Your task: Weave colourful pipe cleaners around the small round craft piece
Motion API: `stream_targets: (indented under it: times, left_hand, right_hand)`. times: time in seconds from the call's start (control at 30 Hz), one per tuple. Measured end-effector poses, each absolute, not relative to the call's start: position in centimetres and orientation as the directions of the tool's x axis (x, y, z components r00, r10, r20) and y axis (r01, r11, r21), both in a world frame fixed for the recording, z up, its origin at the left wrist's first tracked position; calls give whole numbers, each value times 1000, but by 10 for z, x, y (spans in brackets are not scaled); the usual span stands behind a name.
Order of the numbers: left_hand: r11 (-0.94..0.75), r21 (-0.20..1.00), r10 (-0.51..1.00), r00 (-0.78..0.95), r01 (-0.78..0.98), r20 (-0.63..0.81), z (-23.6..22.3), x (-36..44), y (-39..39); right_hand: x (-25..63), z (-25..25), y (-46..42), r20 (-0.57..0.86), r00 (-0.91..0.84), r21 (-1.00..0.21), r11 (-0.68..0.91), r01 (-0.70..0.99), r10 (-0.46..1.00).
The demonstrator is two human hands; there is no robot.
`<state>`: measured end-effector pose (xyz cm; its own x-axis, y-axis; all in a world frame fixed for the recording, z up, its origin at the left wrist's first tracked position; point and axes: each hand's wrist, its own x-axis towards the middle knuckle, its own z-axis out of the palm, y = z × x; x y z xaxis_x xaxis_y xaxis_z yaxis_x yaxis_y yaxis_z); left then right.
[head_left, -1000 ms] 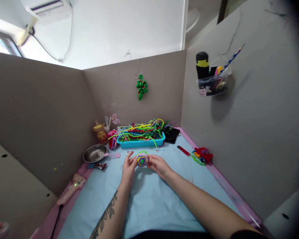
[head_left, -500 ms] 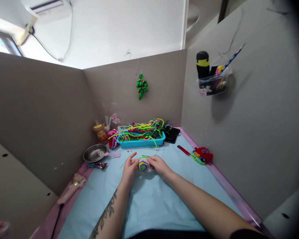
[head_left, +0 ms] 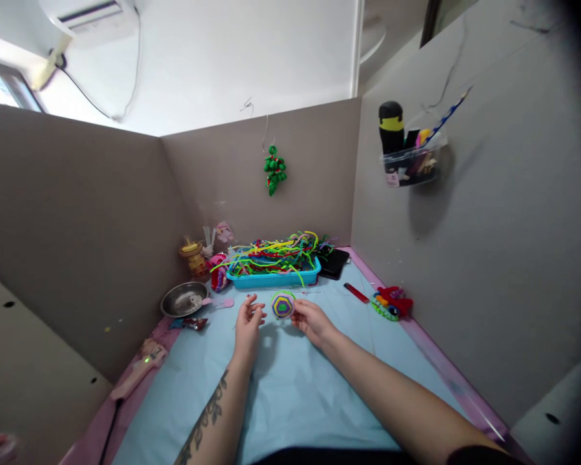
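Note:
Between my hands, a round disc of coiled pipe cleaners (head_left: 283, 306) in green, purple, yellow and pink rings is held up above the light blue table cover (head_left: 310, 400). My right hand (head_left: 314, 321) pinches it at its right edge with thumb and fingers. To the left of the disc, a small gap away, my left hand (head_left: 249, 320) has its fingers apart and bent, with nothing in them. Behind both hands is a blue tray (head_left: 271, 280) heaped with loose pipe cleaners (head_left: 275, 252) in many colours.
At left are a metal bowl (head_left: 184, 300), a pink glue gun (head_left: 138, 371) with its cord and a lidded drink cup (head_left: 193, 258). At right lie a red cutter (head_left: 356, 292), a red pipe-cleaner piece (head_left: 394, 301) and a black phone-like object (head_left: 335, 265). Grey partitions enclose three sides.
My left hand has let go of the disc and moved slightly left. My right hand has raised the disc a little, so its coiled face shows more fully.

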<state>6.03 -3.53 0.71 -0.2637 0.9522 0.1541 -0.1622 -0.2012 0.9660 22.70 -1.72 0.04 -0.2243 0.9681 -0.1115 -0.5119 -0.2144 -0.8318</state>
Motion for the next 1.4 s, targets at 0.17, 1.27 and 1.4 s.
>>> stream_targets:
  times: [0.17,1.27,1.4]
  left_hand:
    - [-111,974,987,-133,-197,86,7,65,-39]
    - [-152,942,988,-51,-301,144,4,66,-37]
    - [-9,917,994,92,-398,50,8,65,-41]
  right_hand:
    - [228,1,-18,-120,-246,-778,-245,-578,962]
    - [225,4,-23,11,-187,-977,-29,-210,982]
    - [226,1,-22,-76,-287,-964,-144,-225,955]
